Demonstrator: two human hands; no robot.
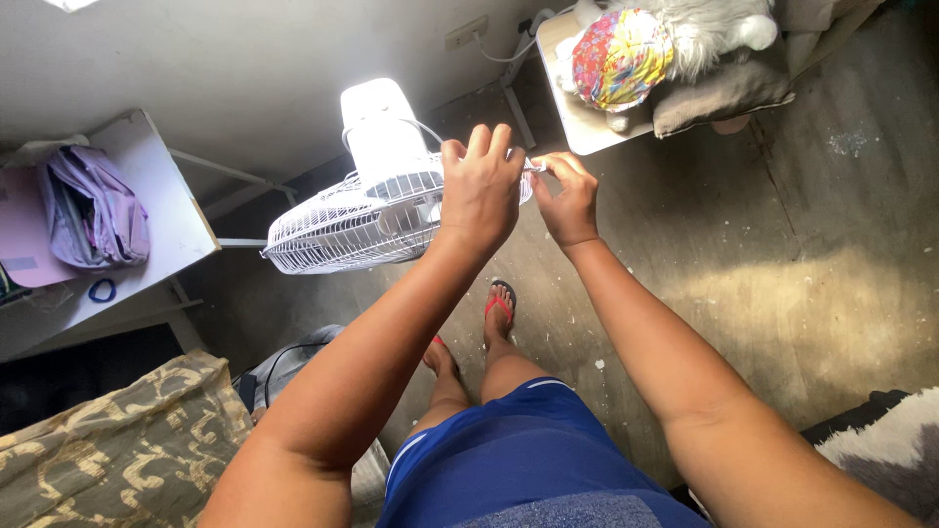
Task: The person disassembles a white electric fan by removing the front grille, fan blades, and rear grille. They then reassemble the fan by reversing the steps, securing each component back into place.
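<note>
one white fan (377,210), seen from above, standing on the floor (822,244) between a white table (166,210) at the left and a second small table (577,132) at the top. its wire grille faces roughly toward the person; the motor housing sits behind, near the wall.

left hand (479,186): fingers curled together over the grille's right rim, back of the hand to the camera. whether it actually pinches the wire is hidden, cannot tell.
right hand (567,196): fingertips pinched together on something small and thin at the same rim, touching or just beside the left hand. too small to say whether it is a clip, a tie or the rim wire itself.

handling, as a guess: grille looks light, thin wire, springy, likely to bend if squeezed in the middle. the outer rim ring is the stiffer place to grip. the fan as a whole is probably top-heavy; the housing or stand would take a firmer hold.

counts: one fan, two hands, two feet in red-strapped sandals (501,303), two tables, one purple bag (93,210) on the left table, one blue ring (102,290) beside it, one multicoloured ball-like object (621,57) and one grey furry thing (709,29) at the top. patterned cloth (117,450) lower left.
</note>
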